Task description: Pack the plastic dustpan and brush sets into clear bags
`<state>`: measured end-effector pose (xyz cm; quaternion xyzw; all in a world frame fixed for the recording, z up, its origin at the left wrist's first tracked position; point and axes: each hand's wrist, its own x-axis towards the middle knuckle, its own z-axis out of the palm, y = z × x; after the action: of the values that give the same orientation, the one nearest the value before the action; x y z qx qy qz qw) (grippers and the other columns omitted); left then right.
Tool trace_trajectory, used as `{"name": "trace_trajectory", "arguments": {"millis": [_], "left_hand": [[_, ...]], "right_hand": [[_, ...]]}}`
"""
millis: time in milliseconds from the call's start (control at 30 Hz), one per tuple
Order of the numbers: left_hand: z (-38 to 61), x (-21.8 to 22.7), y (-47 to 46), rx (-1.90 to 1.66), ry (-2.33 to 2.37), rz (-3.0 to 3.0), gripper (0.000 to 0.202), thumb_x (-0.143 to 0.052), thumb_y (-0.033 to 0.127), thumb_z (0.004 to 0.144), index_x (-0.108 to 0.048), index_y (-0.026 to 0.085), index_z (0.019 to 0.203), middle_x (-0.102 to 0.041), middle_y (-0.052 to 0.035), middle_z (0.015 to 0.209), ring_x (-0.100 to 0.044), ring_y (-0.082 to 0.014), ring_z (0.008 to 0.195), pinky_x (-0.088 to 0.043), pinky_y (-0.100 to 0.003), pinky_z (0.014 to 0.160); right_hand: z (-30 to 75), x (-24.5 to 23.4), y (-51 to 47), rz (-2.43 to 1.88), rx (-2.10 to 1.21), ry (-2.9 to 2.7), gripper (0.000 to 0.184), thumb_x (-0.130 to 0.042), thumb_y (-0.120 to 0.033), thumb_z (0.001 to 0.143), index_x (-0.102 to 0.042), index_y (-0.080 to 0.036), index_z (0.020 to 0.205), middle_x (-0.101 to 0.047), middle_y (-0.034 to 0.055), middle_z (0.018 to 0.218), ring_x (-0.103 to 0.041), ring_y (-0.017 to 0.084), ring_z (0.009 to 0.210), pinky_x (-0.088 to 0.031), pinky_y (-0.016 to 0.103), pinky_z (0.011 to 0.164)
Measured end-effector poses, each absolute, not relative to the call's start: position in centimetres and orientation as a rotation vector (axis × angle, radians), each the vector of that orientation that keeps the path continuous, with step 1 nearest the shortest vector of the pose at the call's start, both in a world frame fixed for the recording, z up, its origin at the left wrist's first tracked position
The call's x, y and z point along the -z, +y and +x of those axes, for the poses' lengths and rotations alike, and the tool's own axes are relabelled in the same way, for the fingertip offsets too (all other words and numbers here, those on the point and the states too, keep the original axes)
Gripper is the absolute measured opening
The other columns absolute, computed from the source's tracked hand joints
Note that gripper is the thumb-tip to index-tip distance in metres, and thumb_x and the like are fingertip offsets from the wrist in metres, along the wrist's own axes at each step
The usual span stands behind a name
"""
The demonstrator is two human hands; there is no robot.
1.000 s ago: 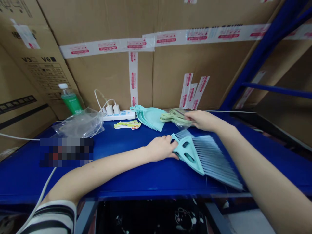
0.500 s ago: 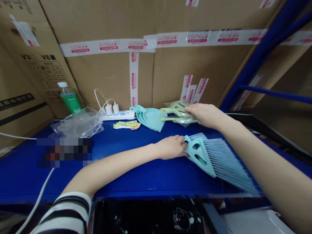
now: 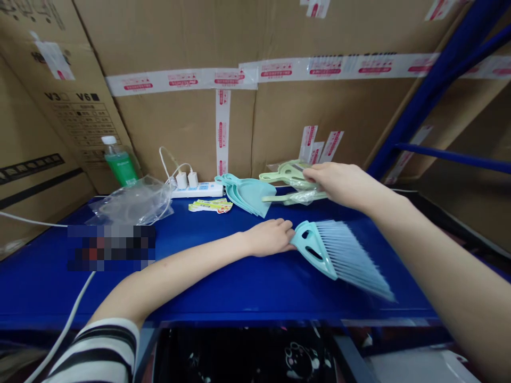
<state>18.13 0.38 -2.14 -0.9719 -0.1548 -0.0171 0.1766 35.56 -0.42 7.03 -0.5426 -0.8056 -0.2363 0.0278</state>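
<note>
My left hand is closed around the handle end of a light blue hand brush; its pale bristles fan out to the right, low over the blue tabletop. Farther back, my right hand grips a pale green hand brush partly wrapped in clear plastic, its looped handle pointing left. Just below it lies a second pale green piece, also with plastic about it. A nested stack of light blue dustpans rests left of the green pieces.
A white power strip with two chargers stands against the cardboard boxes at the back. Left of it are a green-liquid bottle and a crumpled clear bag. Small packets lie in front. A blue metal frame rises at right.
My left hand and the blue brush have moved slightly left, and the brush, doubled-looking before, now shows as one. The green brush in my right hand sits a little higher above the lower piece.
</note>
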Motion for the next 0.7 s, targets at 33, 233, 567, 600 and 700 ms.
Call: {"name": "trace_trajectory", "arguments": {"millis": [33,233,567,600,700], "left_hand": [[18.0,2.3,0.3,0.032,-0.453,-2.76,0.037,-0.042,0.04,0.094,-0.062,0.009,0.094,-0.061,-0.0101,0.09,-0.06,-0.0204,0.084,-0.046,-0.029,0.076],[17.3,1.7,-0.2,0.152,-0.641,-2.758,0.046,-0.041,0.049,0.093,-0.06,0.008,0.103,-0.06,-0.0119,0.096,-0.059,-0.0242,0.092,-0.047,-0.033,0.079],[17.8,1.0,2.1,0.197,-0.977,-2.768,0.026,-0.042,0.02,0.093,-0.058,0.007,0.109,-0.063,-0.0134,0.106,-0.057,-0.0247,0.105,-0.045,-0.037,0.086],[17.8,1.1,2.0,0.187,-0.971,-2.787,0.028,-0.038,0.022,0.095,-0.06,0.009,0.108,-0.065,-0.0118,0.103,-0.058,-0.0238,0.102,-0.046,-0.036,0.086],[17.7,1.1,1.6,0.176,-0.882,-2.889,0.036,-0.037,0.037,0.097,-0.062,0.013,0.107,-0.067,-0.0082,0.097,-0.061,-0.0218,0.095,-0.045,-0.034,0.084]], "right_hand": [[35.5,-7.1,-0.3,-1.684,0.691,-2.489,0.02,-0.044,-0.003,0.075,-0.05,-0.022,0.074,-0.06,0.0042,0.078,-0.057,0.019,0.074,-0.028,0.026,0.051],[35.6,-6.9,0.2,-1.875,0.439,-2.485,0.021,-0.05,-0.003,0.068,-0.041,-0.022,0.066,-0.058,0.0024,0.073,-0.056,0.02,0.072,-0.029,0.025,0.053],[37.8,-3.6,0.9,-1.655,-0.076,-2.616,0.026,-0.053,-0.007,0.063,-0.032,-0.023,0.062,-0.043,-0.0057,0.057,-0.042,0.012,0.054,-0.033,0.022,0.053],[37.9,-3.4,1.0,-1.648,-0.115,-2.615,0.026,-0.054,-0.008,0.063,-0.033,-0.023,0.061,-0.042,-0.0059,0.056,-0.042,0.012,0.053,-0.033,0.022,0.052],[38.1,-3.0,1.3,-1.666,-0.244,-2.594,0.024,-0.056,-0.011,0.063,-0.035,-0.023,0.061,-0.042,-0.0058,0.056,-0.043,0.013,0.054,-0.034,0.023,0.052]]}}
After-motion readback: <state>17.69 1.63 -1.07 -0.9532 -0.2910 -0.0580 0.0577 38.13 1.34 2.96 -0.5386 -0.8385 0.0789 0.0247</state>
